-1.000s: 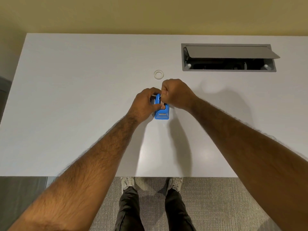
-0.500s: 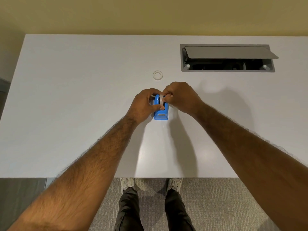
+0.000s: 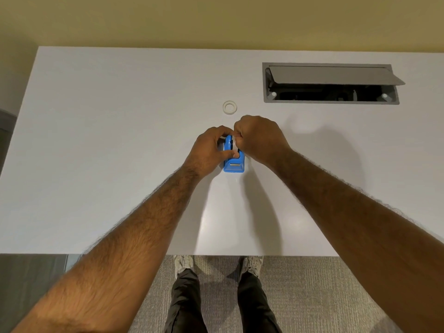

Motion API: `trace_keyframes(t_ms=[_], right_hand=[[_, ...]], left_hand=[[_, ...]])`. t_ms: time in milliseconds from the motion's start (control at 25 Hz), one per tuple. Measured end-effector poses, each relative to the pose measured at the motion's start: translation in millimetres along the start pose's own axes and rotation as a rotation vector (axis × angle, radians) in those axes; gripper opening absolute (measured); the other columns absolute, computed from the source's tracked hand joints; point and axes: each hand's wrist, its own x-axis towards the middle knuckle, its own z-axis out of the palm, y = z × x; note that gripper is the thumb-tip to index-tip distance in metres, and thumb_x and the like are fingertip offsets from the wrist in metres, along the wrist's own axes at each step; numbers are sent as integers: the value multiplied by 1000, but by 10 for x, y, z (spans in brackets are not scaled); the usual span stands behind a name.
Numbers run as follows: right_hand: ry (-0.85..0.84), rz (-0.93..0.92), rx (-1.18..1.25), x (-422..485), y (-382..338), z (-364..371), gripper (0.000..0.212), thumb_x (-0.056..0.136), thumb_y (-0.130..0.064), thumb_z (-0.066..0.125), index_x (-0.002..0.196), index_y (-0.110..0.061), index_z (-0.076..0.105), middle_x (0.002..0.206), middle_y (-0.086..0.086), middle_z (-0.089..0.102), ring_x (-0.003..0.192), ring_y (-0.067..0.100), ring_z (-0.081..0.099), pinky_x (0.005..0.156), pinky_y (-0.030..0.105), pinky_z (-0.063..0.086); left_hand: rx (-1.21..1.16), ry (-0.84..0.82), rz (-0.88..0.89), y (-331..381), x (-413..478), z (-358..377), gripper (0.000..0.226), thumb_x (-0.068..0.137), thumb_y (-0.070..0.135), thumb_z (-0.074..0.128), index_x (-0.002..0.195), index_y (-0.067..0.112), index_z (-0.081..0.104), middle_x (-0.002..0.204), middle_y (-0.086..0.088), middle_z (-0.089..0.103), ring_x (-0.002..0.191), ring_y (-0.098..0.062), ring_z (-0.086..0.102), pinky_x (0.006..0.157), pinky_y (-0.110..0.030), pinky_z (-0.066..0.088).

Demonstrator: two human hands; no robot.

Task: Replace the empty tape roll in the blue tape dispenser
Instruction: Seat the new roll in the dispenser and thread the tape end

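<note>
White tabletop [image 3: 120, 140] under a yellow wall, and the blue tape dispenser [image 3: 234, 164] sits mid-table, cutter end toward the near edge. Left hand [image 3: 211, 150] is clamped around its left side, likely steadying the body. Right hand [image 3: 259, 138] curls knuckles-up over the top, fingertips pinched on something pale at the hub, probably a tape roll; which one I cannot tell. Just beyond, a white ring [image 3: 230, 107] lies flat. Far right, an open cable hatch [image 3: 331, 84].
</note>
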Motion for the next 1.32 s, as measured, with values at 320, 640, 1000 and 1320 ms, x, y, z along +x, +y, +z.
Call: trace_keyframes(t_ms=[320,640,1000,1320], right_hand=[[-37,24,115,15,62,21,12,86,-17,56,82,-7,60,72,5,53,64,17,49,56,23,31],[-37,-41,65,-86,41,7,17,89,-22,55,78,-16,44,72,3,49,63,17,47,57,18,31],[35,-54,-70,-309,-41,185,22,83,-19,63,77,-17,41,72,0,43,63,17,45,54,30,43],[163,-100,-145,-582,-86,331,24,74,-18,77,85,-9,58,78,8,60,64,14,35,49,26,32]], left_hand=[[60,-190,34,-103,-123,-120,110,66,44,93,157,26,34,158,3,46,140,-14,45,118,-35,35],[258,-131,156,-401,-11,36,109,63,59,86,154,32,33,152,5,49,143,-26,43,117,-54,35],[247,-108,197,-412,4,34,106,61,54,88,151,28,39,151,5,51,142,-23,45,119,-52,34],[274,-97,209,-397,2,38,107,63,48,91,153,23,39,152,1,52,142,-25,46,119,-53,34]])
